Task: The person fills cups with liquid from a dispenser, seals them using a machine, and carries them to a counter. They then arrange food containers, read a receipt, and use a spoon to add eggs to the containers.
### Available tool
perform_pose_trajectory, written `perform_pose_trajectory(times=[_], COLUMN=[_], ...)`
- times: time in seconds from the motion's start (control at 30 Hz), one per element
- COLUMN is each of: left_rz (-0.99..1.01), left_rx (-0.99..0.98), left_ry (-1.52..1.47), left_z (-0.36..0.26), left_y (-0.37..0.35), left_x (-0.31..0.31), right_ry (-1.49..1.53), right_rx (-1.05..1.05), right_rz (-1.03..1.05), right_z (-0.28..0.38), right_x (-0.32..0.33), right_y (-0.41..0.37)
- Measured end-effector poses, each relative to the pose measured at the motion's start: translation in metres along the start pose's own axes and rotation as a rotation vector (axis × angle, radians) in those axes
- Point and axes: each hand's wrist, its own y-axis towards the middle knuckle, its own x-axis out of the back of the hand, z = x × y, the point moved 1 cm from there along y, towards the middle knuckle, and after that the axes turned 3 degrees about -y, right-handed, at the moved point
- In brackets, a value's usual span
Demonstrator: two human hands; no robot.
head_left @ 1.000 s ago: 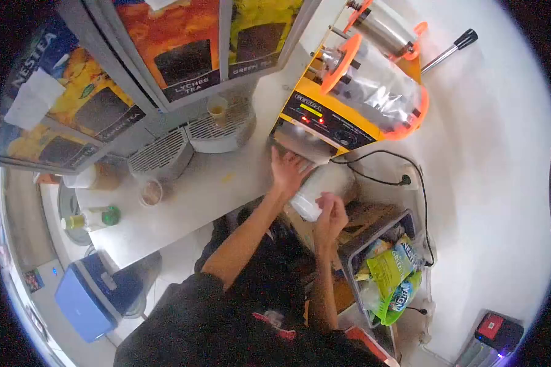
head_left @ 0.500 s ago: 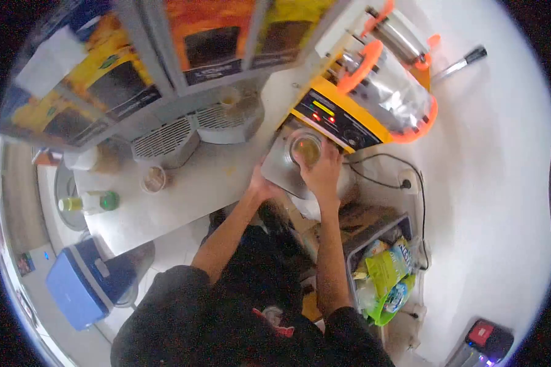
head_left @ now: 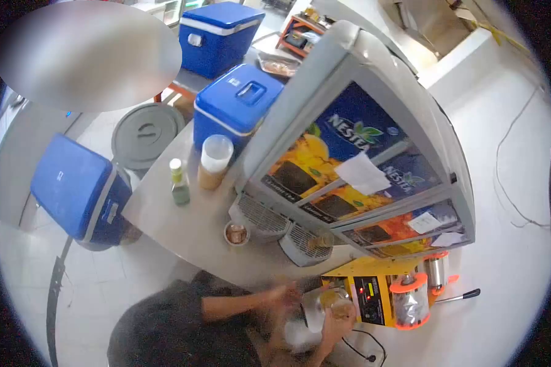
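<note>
My right hand [head_left: 335,325] is closed around a clear plastic cup [head_left: 337,302] of amber drink, at the front of a yellow cup sealing machine [head_left: 368,298]. Whether the cup still touches the machine's metal tray [head_left: 313,309] is hard to see. My left hand [head_left: 285,295] is just left of the tray, its fingers smeared by motion. On the counter [head_left: 183,229], beyond my left arm, another clear cup [head_left: 236,233] holds a brownish drink. Rolls of sealing film [head_left: 410,303] with orange end discs are mounted on the machine.
A large Nestea dispenser [head_left: 361,162] stands on the counter, a small cup [head_left: 320,240] on its drip grille. Farther left are a green bottle [head_left: 179,183], stacked cups [head_left: 214,162] and a blue cooler [head_left: 236,101]. Another cooler [head_left: 73,183] and a lidded grey bin [head_left: 147,134] stand beyond the counter. A black cable [head_left: 361,348] hangs nearby.
The view has swung left and up, bringing in the whole dispenser and coolers. My right hand still holds the cup at the sealing machine. My left hand is now blurred beside the tray.
</note>
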Motion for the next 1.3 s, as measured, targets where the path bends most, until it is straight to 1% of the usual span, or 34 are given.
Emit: perform_pose_trajectory(times=[0.03,0.07,0.1,0.13,0.17,0.2,0.27,0.33,0.4,0.5,0.53,0.6,0.67,0.7,0.73,0.8,0.87,0.97,1.0,1.03,1.1,1.13,1.17,1.23,1.27,1.3], left_rz=[0.021,-0.014,-0.12,-0.481,-0.909,-1.098,-1.332,-1.313,-1.294,-1.104,-1.069,-1.004,-1.017,-1.019,-1.018,-0.975,-0.85,-0.644,-0.585,-0.5,-0.346,-0.245,-0.144,-0.028,0.027,0.049], left_rx=[-0.095,-0.217,-0.337,-0.488,-0.52,-0.64,-0.879,-1.196,-1.288,-1.324,-1.282,-1.201,-1.273,-1.315,-1.282,-1.206,-1.154,-1.026,-0.982,-0.974,-0.96,-0.97,-0.975,-1.047,-1.086,-1.109], left_ry=[0.174,0.358,0.548,0.847,1.099,1.066,1.038,1.152,1.169,1.265,1.241,1.204,1.248,1.271,1.291,1.338,1.378,1.41,1.411,1.468,1.571,1.567,1.557,1.471,1.424,1.394], left_z=[0.005,0.015,0.013,0.009,-0.013,-0.015,-0.037,-0.074,-0.103,-0.137,-0.141,-0.149,-0.145,-0.144,-0.141,-0.134,-0.123,-0.113,-0.105,-0.098,-0.082,-0.073,-0.062,-0.038,-0.03,-0.024], left_y=[-0.006,-0.022,-0.068,-0.104,-0.166,-0.185,-0.217,-0.212,-0.199,-0.185,-0.182,-0.178,-0.178,-0.177,-0.179,-0.198,-0.202,-0.191,-0.18,-0.166,-0.13,-0.111,-0.09,-0.045,-0.028,-0.016], left_x=[0.045,0.083,0.077,0.074,0.031,0.04,0.024,0.043,0.056,0.071,0.074,0.079,0.081,0.074,0.066,0.011,-0.03,-0.094,-0.114,-0.131,-0.163,-0.172,-0.178,-0.184,-0.188,-0.194], right_ry=[-0.036,-0.077,-0.54,-0.488,-0.557,-0.614,-0.712,-0.877,-0.835,-0.778,-0.762,-0.697,-0.625,-0.586,-0.546,-0.498,-0.405,-0.37,-0.381,-0.344,-0.262,-0.202,-0.316,-0.543,-0.635,-0.625], right_rx=[-0.04,-0.075,0.056,-0.007,0.14,0.119,0.048,0.201,0.249,0.361,0.401,0.353,0.329,0.33,0.331,0.243,0.168,0.116,0.033,-0.007,-0.083,-0.145,-0.023,0.228,0.208,0.2], right_rz=[0.107,0.216,0.357,0.551,0.523,0.575,0.701,0.668,0.7,0.733,0.747,0.654,0.541,0.467,0.384,0.275,0.162,0.079,0.112,0.13,0.182,0.273,0.278,0.294,0.253,0.235], right_z=[0.005,0.014,0.041,0.049,0.041,0.048,0.036,-0.005,-0.009,-0.006,-0.004,0.02,0.034,0.035,0.037,0.045,0.067,0.074,0.067,0.073,0.109,0.126,0.135,0.143,0.14,0.137], right_x=[0.002,0.002,-0.022,-0.039,-0.065,-0.097,-0.146,-0.19,-0.203,-0.205,-0.2,-0.193,-0.181,-0.173,-0.164,-0.139,-0.114,-0.068,-0.046,-0.033,-0.016,-0.01,-0.006,-0.001,0.004,0.011], right_y=[-0.008,-0.016,-0.018,-0.023,-0.034,-0.04,-0.047,-0.054,-0.052,-0.046,-0.047,-0.048,-0.047,-0.045,-0.043,-0.047,-0.057,-0.066,-0.068,-0.069,-0.062,-0.057,-0.051,-0.033,-0.025,-0.016])
